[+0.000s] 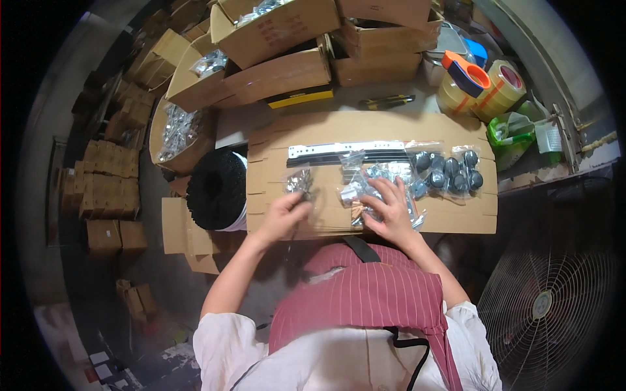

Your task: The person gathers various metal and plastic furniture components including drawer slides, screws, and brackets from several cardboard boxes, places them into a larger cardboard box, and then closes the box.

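My left hand [285,216] is closed, fingertips together, at the near edge of a small clear bag of metal hardware [298,180]. What its fingers pinch, if anything, is hidden. With fingers spread, my right hand [391,214] rests on a heap of clear plastic bags of small metal parts [386,172]. Several small tan pegs [357,212] show beside its fingertips. To the right lie clear bags of round black knobs or wheels [459,182]. Beyond the bags, a white perforated metal rail [339,149] lies along dark strips. All of it sits on flat cardboard [267,137].
Open cardboard boxes [280,72] of bagged hardware line the far side. Behind the cardboard lies a utility knife [387,101]. Tape rolls [501,88] and an orange tape dispenser [466,73] stand far right. A black bristly roll [217,189] is at left, a fan [544,305] lower right.
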A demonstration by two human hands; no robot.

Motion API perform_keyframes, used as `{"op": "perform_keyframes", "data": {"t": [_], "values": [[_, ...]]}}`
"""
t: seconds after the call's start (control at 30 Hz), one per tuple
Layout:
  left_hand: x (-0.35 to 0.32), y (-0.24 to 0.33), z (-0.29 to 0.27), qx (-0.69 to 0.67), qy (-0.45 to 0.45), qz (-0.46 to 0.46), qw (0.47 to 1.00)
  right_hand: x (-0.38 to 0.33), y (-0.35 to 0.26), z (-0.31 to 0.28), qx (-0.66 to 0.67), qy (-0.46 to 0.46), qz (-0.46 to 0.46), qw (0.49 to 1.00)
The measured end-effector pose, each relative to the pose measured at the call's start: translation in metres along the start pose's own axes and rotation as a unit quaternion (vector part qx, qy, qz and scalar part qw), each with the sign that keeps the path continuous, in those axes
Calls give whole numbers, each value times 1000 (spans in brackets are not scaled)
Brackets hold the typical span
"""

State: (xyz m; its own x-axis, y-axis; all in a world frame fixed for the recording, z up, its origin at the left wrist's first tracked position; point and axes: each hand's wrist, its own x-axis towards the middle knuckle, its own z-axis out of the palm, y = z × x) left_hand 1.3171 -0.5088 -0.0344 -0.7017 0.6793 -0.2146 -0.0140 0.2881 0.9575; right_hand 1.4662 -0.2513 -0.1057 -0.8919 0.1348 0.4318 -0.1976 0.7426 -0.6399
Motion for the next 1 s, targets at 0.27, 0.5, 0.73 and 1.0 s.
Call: {"op": "perform_keyframes", "data": {"t": [0.27,0.5,0.73,1.0], "values": [[-4,51,-9,-423,70,20,903,15,-6,4,-35,-32,-10,999],[-1,50,-10,-536,34,17,843,39,-29,4,-83,-13,-1,996],[10,66,-14,-593,-79,-4,801,76,-51,16,205,8,186,961],[32,76,-36,-497,-167,-20,851,118,-64,11,644,97,357,669]]}}
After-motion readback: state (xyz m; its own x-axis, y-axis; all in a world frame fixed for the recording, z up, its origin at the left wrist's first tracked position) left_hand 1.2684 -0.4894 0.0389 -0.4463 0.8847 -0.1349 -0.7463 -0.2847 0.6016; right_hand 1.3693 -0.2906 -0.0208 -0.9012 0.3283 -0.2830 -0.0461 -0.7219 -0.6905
